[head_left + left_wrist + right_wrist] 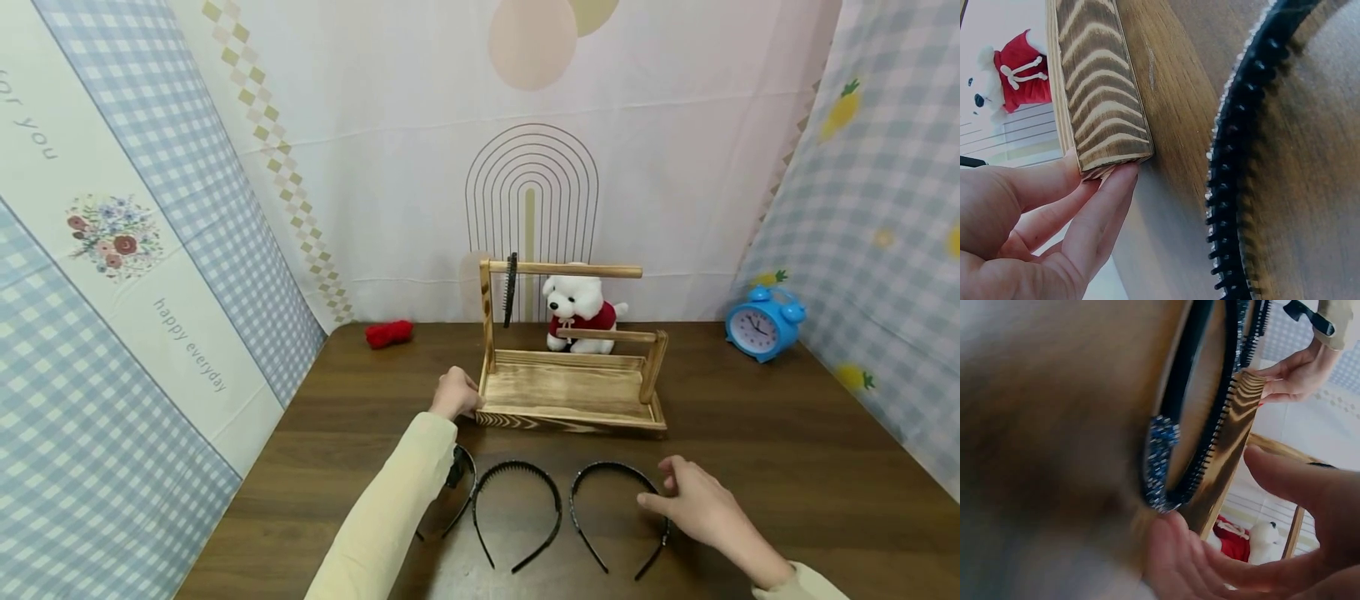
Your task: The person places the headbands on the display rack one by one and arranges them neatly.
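At the left end of a wooden stand (570, 423) with two crossbars, my left hand (456, 393) grips the tray's corner, thumb and fingertips on its end (1110, 147). A black toothed headband (510, 290) hangs from the upper bar. My right hand (697, 504), fingers loosely spread, hovers over the side of the right headband (611, 467), which has glittery stones (1163, 465). In the right wrist view its fingertips are right at this band's curve. A middle toothed headband (517, 464) lies beside it. Farther left, a headband with a dark ornament (454, 468) is partly hidden by my left sleeve.
Behind the stand sits a white plush dog (576, 296) in a red coat. A blue alarm clock (763, 325) stands at the back right, and a red item (388, 333) lies at the back left. Patterned cloth (390, 167) hangs around the brown table (750, 433).
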Tool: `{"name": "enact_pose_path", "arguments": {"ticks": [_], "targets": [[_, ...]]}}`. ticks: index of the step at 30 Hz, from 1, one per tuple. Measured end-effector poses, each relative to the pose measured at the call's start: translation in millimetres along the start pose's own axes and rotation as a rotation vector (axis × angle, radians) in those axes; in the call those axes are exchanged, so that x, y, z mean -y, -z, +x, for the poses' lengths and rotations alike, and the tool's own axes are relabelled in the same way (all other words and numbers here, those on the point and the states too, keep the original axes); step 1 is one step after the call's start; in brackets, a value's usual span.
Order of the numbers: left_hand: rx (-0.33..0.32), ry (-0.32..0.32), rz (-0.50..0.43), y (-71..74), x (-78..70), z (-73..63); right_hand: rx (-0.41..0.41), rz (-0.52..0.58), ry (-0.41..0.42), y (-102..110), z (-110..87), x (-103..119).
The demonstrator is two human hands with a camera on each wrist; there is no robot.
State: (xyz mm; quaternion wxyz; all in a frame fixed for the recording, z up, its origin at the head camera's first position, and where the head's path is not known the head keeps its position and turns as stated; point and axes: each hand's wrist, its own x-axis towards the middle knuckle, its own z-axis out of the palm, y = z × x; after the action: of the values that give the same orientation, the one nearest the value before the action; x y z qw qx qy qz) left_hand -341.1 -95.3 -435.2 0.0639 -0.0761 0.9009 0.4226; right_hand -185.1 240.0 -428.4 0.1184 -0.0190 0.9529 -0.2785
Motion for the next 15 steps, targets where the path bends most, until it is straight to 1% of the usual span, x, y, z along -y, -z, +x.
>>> {"name": "enact_pose_path", "arguments": {"ticks": [3, 5, 7, 8, 10, 13, 15], "targets": [[0.002, 0.005, 0.011, 0.2, -0.2, -0.3, 0.072, -0.019, -0.030, -5.1, -1.8, -8.0], [-0.001, 0.011, 0.016, 1.0, -0.8, -0.4, 0.080, -0.024, -0.033, -8.2, -2.1, -10.2], [-0.004, 0.010, 0.024, 1.7, -1.2, -0.7, 0.069, 0.002, -0.029, -11.3, -1.9, -11.6], [-0.004, 0.007, 0.030, 2.0, -1.2, -0.9, 0.057, 0.035, -0.031, -12.5, -1.9, -12.2], [-0.004, 0.009, 0.036, 2.1, -1.7, -1.3, 0.049, 0.138, -0.042, -13.7, -1.8, -13.3], [-0.001, 0.004, 0.038, 1.5, -2.1, -2.3, 0.095, 0.340, -0.085, -11.4, -1.6, -17.1], [-0.003, -0.001, 0.038, 0.9, -2.3, -2.9, 0.145, 0.458, -0.122, -7.9, -1.5, -20.7]]}}
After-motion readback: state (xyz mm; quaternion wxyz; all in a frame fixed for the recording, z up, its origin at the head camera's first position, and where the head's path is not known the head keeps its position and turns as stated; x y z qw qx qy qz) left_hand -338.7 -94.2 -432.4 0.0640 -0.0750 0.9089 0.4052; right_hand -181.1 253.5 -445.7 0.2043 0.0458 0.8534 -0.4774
